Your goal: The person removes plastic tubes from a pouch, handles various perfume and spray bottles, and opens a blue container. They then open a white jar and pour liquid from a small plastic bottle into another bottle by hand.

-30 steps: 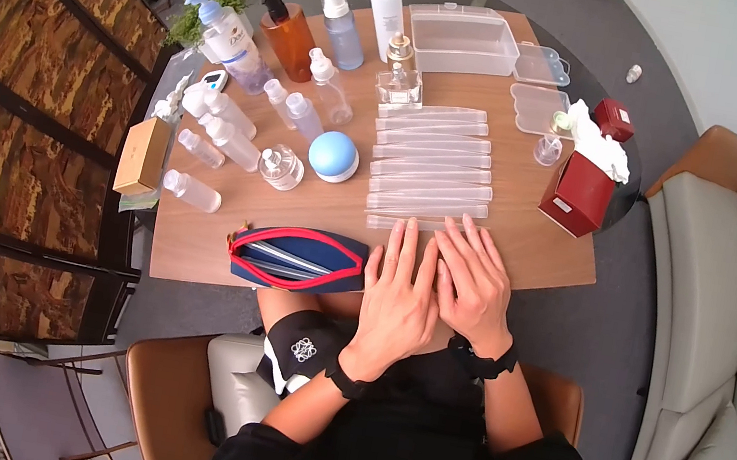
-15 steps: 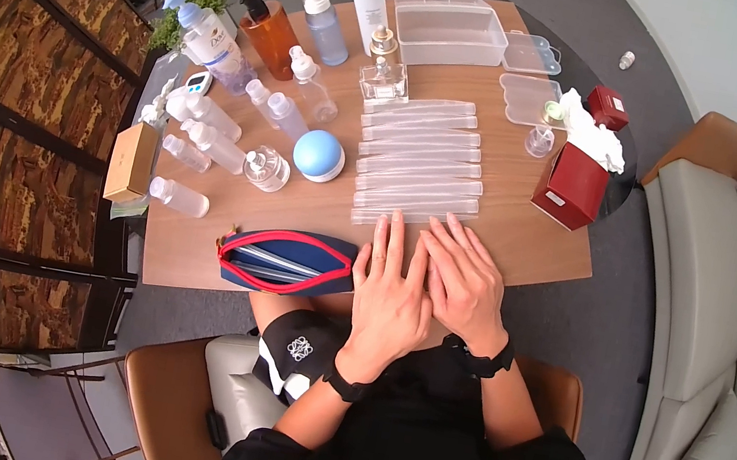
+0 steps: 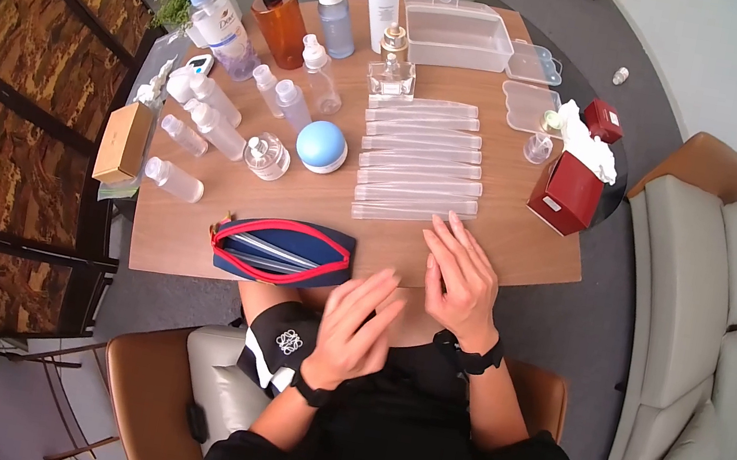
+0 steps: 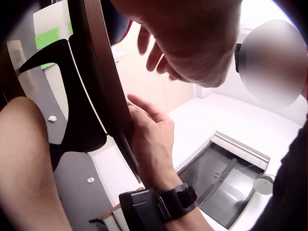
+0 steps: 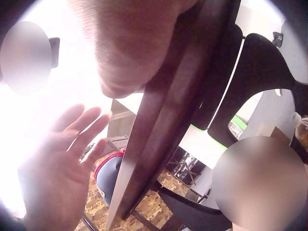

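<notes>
We are holding our left hand [image 3: 351,332] relaxed and empty, just right of the near-left navy pouch [image 3: 300,242]; our empty right hand [image 3: 463,293] is pointing outstretched fingers at the farther clear strips [image 3: 421,164].

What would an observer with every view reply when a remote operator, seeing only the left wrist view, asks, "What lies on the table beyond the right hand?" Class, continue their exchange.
Observer: Beyond the right hand, clear strips lie roughly side by side.
Operator: I glimpse something blue with a red edge. Is it open?
Observer: Yes, it is a blue pouch, gaping between red edges.
Operator: Does any box stand past the strips?
Observer: Yes, a clear box near the far edge of the table.
</notes>
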The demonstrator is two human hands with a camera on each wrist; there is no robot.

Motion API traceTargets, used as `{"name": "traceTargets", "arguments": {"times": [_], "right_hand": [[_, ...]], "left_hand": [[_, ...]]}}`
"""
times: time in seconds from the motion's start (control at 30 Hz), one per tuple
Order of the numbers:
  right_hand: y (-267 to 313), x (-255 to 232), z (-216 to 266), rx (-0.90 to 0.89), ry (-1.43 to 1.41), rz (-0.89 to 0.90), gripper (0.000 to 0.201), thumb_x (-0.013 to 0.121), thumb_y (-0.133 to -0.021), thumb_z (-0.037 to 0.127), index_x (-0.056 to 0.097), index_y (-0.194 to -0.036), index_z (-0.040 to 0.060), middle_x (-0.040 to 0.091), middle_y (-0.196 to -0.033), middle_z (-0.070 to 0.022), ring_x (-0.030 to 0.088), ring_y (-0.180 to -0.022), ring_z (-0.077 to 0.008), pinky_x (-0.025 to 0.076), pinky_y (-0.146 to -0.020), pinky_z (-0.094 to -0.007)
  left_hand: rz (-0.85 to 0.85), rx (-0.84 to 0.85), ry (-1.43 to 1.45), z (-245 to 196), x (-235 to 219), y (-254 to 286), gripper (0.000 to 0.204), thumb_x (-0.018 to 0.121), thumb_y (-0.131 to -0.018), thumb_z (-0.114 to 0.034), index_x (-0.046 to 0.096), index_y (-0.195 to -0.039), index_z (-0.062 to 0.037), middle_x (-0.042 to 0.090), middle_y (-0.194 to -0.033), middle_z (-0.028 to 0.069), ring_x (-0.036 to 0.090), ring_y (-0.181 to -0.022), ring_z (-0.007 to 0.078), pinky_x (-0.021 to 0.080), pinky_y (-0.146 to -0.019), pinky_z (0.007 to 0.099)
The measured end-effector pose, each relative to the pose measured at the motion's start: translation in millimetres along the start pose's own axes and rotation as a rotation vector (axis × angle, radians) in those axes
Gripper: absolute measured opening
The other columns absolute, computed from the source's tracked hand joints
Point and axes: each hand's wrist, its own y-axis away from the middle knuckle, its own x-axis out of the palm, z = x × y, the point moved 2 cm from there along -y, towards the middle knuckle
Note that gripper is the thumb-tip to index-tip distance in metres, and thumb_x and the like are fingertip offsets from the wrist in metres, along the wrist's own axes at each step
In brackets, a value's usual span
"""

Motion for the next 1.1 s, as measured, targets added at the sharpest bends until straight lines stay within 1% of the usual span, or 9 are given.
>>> {"name": "traceTargets", "arguments": {"times": [0.1,0.23,0.37,0.43,0.5,0.53,0.77,0.87,1.1], "right_hand": [[-1,0,3,-0.021,-0.031,0.002,0.035,0.065,-0.088,-0.004,0.074,-0.121,-0.0018,0.072,-0.131,-0.0198,0.066,-0.130,-0.0400,0.055,-0.107,-0.0480],[0,1,7,-0.010,-0.048,-0.063,0.031,0.062,-0.091,-0.008,0.073,-0.119,-0.0061,0.073,-0.131,-0.0212,0.068,-0.128,-0.0417,0.056,-0.105,-0.0468],[-2,-9,13,0.084,-0.220,-0.122,0.028,0.058,-0.095,-0.009,0.072,-0.120,-0.0090,0.075,-0.124,-0.0231,0.073,-0.119,-0.0357,0.058,-0.101,-0.0417],[-21,-16,34,0.056,-0.290,-0.115,0.029,0.059,-0.095,-0.010,0.073,-0.119,-0.0067,0.077,-0.116,-0.0205,0.077,-0.105,-0.0301,0.061,-0.091,-0.0381],[-47,-14,63,0.116,-0.437,0.175,0.027,0.061,-0.095,-0.010,0.075,-0.117,-0.0035,0.078,-0.109,-0.0167,0.078,-0.090,-0.0257,0.061,-0.078,-0.0360],[-63,-2,77,-0.016,-0.464,0.228,0.026,0.066,-0.094,-0.008,0.077,-0.116,0.0002,0.078,-0.104,-0.0146,0.076,-0.080,-0.0279,0.060,-0.069,-0.0361],[-108,72,119,-0.220,-0.253,0.495,0.018,0.079,-0.089,0.008,0.076,-0.105,0.0012,0.074,-0.094,-0.0169,0.072,-0.083,-0.0375,0.058,-0.072,-0.0443],[-112,82,121,-0.134,-0.029,0.812,0.020,0.083,-0.085,0.015,0.074,-0.096,0.0005,0.074,-0.090,-0.0165,0.073,-0.084,-0.0376,0.057,-0.074,-0.0474],[-107,79,120,-0.039,-0.146,0.770,0.019,0.081,-0.083,0.011,0.073,-0.095,-0.0006,0.074,-0.087,-0.0161,0.073,-0.077,-0.0327,0.058,-0.071,-0.0428]], "left_hand": [[-0.123,0.039,-0.100,9,-41,35,0.043,0.067,-0.073,0.006,0.073,-0.115,0.0019,0.067,-0.126,0.0234,0.070,-0.110,0.0419,0.055,-0.090,0.0531],[-0.462,-0.206,-0.417,51,-89,59,0.032,0.059,-0.083,0.002,0.069,-0.114,0.0023,0.065,-0.128,0.0262,0.062,-0.123,0.0439,0.049,-0.104,0.0566],[-0.541,-0.309,-0.371,93,-125,47,0.029,0.063,-0.089,-0.004,0.068,-0.117,0.0018,0.063,-0.135,0.0254,0.060,-0.126,0.0449,0.046,-0.110,0.0554],[-0.526,-0.283,-0.235,109,-130,39,0.028,0.064,-0.089,-0.002,0.067,-0.116,0.0023,0.063,-0.133,0.0249,0.061,-0.125,0.0438,0.047,-0.109,0.0531],[-0.452,-0.307,-0.097,121,-128,33,0.021,0.066,-0.089,-0.002,0.064,-0.109,0.0011,0.064,-0.124,0.0237,0.062,-0.116,0.0430,0.050,-0.102,0.0495],[-0.382,-0.285,-0.142,123,-130,29,0.020,0.066,-0.088,-0.003,0.064,-0.108,0.0006,0.063,-0.123,0.0226,0.061,-0.116,0.0429,0.050,-0.102,0.0496],[-0.148,-0.317,-0.198,120,-137,23,0.035,0.062,-0.079,-0.006,0.064,-0.113,-0.0026,0.062,-0.127,0.0182,0.057,-0.124,0.0406,0.043,-0.110,0.0505],[-0.149,-0.332,-0.207,119,-136,22,0.040,0.062,-0.076,-0.007,0.064,-0.116,-0.0026,0.062,-0.126,0.0172,0.058,-0.122,0.0390,0.044,-0.109,0.0502],[-0.153,-0.395,-0.135,120,-139,24,0.047,0.061,-0.074,-0.007,0.063,-0.120,-0.0021,0.064,-0.126,0.0151,0.059,-0.121,0.0374,0.043,-0.109,0.0472]]}}
